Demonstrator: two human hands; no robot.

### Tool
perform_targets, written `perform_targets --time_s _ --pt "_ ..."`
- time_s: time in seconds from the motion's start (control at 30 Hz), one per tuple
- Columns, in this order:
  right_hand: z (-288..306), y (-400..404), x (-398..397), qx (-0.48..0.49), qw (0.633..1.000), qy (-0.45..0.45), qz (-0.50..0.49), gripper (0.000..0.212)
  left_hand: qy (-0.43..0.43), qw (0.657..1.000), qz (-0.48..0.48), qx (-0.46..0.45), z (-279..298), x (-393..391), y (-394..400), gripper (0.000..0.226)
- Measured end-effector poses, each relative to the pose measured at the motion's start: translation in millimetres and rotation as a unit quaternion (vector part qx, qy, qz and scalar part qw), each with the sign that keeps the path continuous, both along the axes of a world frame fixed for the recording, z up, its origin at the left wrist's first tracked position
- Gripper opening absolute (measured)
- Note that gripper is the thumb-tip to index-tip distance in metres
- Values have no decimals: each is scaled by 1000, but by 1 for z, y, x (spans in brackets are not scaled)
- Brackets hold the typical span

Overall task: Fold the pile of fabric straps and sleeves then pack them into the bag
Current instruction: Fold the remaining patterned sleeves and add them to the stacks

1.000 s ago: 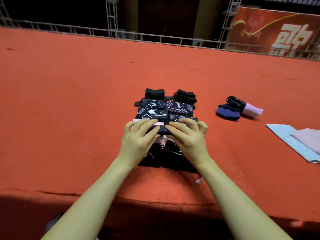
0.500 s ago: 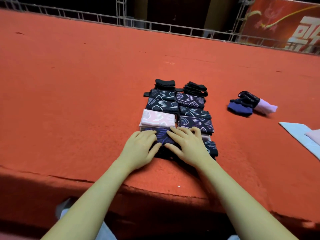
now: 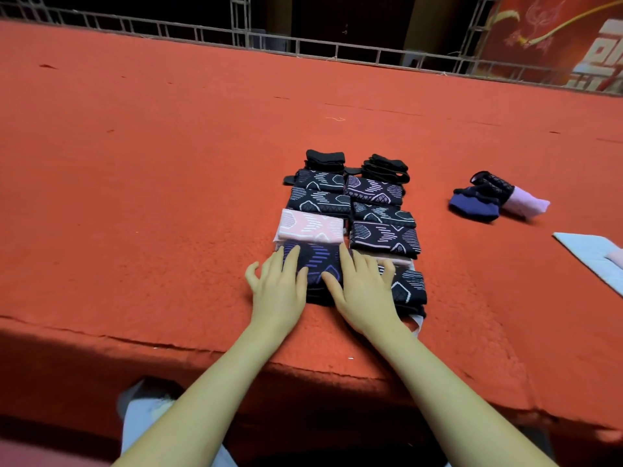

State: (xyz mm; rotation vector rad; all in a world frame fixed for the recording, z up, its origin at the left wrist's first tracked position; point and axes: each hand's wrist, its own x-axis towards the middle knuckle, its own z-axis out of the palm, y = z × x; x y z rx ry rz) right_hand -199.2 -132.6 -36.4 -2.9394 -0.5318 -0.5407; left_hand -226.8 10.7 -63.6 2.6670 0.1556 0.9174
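Note:
Two rows of folded patterned sleeves (image 3: 382, 215) lie on the red felt table, with black folded straps (image 3: 325, 158) at the far end. A pink folded sleeve (image 3: 312, 227) sits in the left row. Nearest me lies a dark sleeve with purple pattern (image 3: 317, 264). My left hand (image 3: 278, 291) presses flat on its left side, fingers straight. My right hand (image 3: 364, 289) presses flat on its right side, partly covering the neighbouring folded sleeve (image 3: 409, 286). A light blue bag (image 3: 588, 252) lies at the right edge.
A loose heap of unfolded blue, black and pink sleeves (image 3: 488, 200) lies right of the rows. The table's front edge (image 3: 135, 342) runs just below my wrists. A metal truss rail (image 3: 303, 45) borders the far side, with a red banner (image 3: 573, 42) behind.
Both hands slid toward me off the middle of the rows and spread apart onto the nearest dark purple sleeve, uncovering the pink sleeve. The camera tilted down.

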Motion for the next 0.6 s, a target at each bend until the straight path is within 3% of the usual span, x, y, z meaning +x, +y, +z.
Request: perform_targets --time_s 0.13,0.3,0.6 --pt "-3 12 -4 16 999 -30 3 65 -42 997 -11 -63 8 -3 4 45" --pt "-7 26 -7 -12 999 -27 -21 60 24 998 55 6 2 -1 17 47" --pt "-1 19 1 -7 999 -36 -10 55 64 995 42 59 6 -3 16 50"
